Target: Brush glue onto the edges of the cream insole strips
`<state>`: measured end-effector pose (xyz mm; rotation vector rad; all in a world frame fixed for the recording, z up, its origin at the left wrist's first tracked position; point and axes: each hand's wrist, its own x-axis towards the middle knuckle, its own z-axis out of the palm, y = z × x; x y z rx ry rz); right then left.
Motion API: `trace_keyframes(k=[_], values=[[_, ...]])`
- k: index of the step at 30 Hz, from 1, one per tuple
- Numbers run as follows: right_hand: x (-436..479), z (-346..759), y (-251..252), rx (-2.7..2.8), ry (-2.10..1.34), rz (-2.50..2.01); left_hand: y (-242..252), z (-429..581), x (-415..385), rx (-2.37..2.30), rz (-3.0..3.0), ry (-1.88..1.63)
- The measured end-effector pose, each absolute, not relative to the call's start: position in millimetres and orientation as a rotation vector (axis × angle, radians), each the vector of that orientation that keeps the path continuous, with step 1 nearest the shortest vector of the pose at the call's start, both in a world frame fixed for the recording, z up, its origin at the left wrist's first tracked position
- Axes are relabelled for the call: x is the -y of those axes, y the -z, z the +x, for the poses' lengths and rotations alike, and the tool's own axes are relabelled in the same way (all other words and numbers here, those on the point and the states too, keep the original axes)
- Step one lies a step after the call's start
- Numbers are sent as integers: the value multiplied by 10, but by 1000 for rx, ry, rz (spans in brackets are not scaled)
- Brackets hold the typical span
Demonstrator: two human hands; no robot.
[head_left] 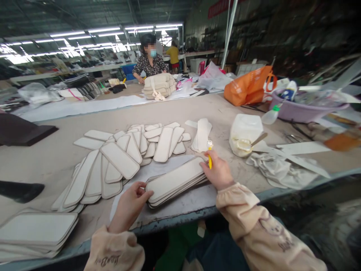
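In the head view, a neat stack of cream, round-cornered oblong panels with dark edges point(177, 178) lies on a white sheet point(153, 167) at the near edge of the brownish table point(197, 109), between the two hands. Its long axis runs aslant, from the left end nearer the person up to the right end farther away; the panels lie flat, their edges slightly fanned.

The left hand point(131, 203) is at the stack's left end, thumb laid over the top panel's corner and fingers bent, a little parted from it; whether they pinch the panel is hard to tell, since the fingertips are partly hidden. The right hand point(218, 171) is closed around a slim yellow-handled tool point(210, 162), held roughly upright, and its fingertips touch the stack's right end.

Left of the stack spreads a loose heap of similar panels point(120, 160), pointing various ways. Beyond the right hand stand a bundle of plain white strips point(201, 135) and a cut-open white plastic container point(245, 126).
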<state>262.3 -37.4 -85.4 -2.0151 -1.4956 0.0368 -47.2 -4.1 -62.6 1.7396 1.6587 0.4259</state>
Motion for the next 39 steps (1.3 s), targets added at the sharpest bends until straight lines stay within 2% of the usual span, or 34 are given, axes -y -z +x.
trace_keyframes(k=[3,8,11,23,30,33,39], values=[[428,2527,790,1597,69,-1854,606,-456,39,-1654,1733,-441],[542,2023,756,1927,-184,-1411,610,-464,28,-1618,1719,-439],[566,1798,831,2091,-298,-1304,644,-480,10,-1617,1716,-400],[613,2332,966,1978,-239,-1485,665,-421,-13,-1579,1795,-416],[564,2646,987,1678,-136,-1910,684,-422,-11,-1566,1765,-491],[553,2707,938,1476,-153,-2070,681,-467,-10,-1557,1730,-564],[558,2610,818,1445,-114,-1832,552,-440,58,-1315,1327,-1040]])
